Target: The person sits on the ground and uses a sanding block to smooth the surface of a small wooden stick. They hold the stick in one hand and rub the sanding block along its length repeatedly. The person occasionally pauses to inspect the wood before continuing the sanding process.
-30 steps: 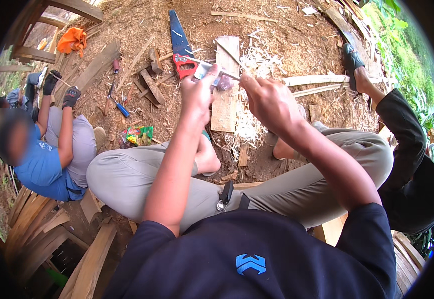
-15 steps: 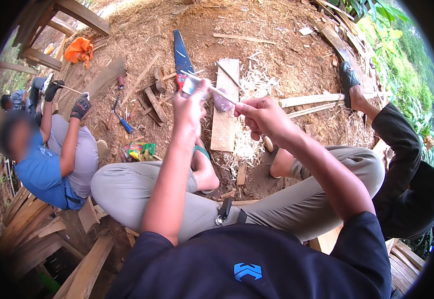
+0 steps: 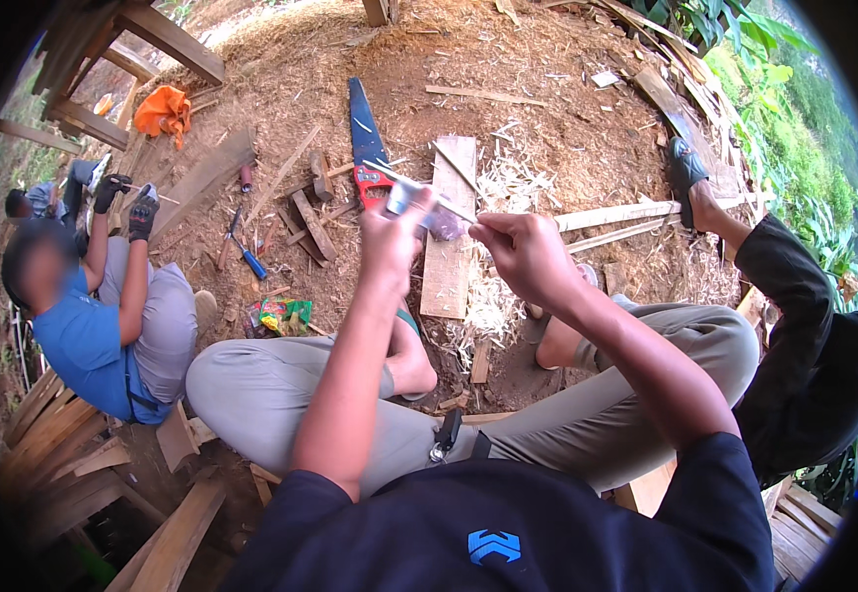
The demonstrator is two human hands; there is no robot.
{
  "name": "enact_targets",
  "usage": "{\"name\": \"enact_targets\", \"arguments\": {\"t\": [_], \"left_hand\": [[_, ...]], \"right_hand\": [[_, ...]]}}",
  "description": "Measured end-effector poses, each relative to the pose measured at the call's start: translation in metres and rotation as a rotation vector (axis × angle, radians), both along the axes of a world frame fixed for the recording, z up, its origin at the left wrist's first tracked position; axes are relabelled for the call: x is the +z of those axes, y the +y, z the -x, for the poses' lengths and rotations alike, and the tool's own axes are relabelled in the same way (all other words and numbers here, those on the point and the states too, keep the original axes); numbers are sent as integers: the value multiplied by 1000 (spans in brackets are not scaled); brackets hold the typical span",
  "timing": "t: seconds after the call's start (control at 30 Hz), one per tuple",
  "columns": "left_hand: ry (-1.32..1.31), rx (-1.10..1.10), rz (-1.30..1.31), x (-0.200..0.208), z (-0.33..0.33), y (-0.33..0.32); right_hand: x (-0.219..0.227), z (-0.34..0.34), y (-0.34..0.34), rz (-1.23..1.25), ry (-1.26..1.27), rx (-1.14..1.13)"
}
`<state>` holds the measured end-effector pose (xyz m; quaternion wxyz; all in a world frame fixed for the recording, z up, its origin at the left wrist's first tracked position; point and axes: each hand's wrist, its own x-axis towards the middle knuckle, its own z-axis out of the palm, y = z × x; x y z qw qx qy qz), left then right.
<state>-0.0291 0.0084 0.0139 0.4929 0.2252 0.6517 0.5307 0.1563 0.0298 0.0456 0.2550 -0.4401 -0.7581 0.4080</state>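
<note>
My right hand [image 3: 533, 259] pinches the near right end of a thin wooden stick [image 3: 461, 211], which slants up to the left in front of me. My left hand [image 3: 390, 240] is closed around a pale grey, sheet-like piece [image 3: 401, 195] folded against the stick; motion blurs it and its exact kind cannot be made out. Beneath the hands lies a flat wooden board [image 3: 444, 281], with a purplish lump [image 3: 446, 226] on it, partly hidden behind the stick. Just beyond my left hand rests a handsaw [image 3: 364, 123] with a dark blade and red handle.
Pale shavings [image 3: 508, 187] cover the ground by the board. A hammer [image 3: 320, 180], a blue-handled tool [image 3: 253, 262] and a colourful packet [image 3: 286, 316] lie left. A person in blue [image 3: 84, 316] with gloves works there; another person's dark sleeve [image 3: 789, 271] is at right.
The whole view has shifted slightly, with the ground lower in the picture. Both my hands sit a little lower and further right, still on the stick. The gloved person's hands have moved closer together.
</note>
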Motion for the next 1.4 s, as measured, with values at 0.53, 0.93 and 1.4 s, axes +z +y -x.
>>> {"name": "enact_targets", "arguments": {"t": [0.53, 0.93, 1.4], "left_hand": [[-1, 52, 10, 1, -3, -5], [-43, 105, 9, 1, -5, -5], [-71, 170, -98, 2, 39, 5]], "right_hand": [[-13, -7, -2, -542, -226, 94], [-12, -10, -3, -628, -302, 109], [-7, -12, -8, -586, -252, 97]]}}
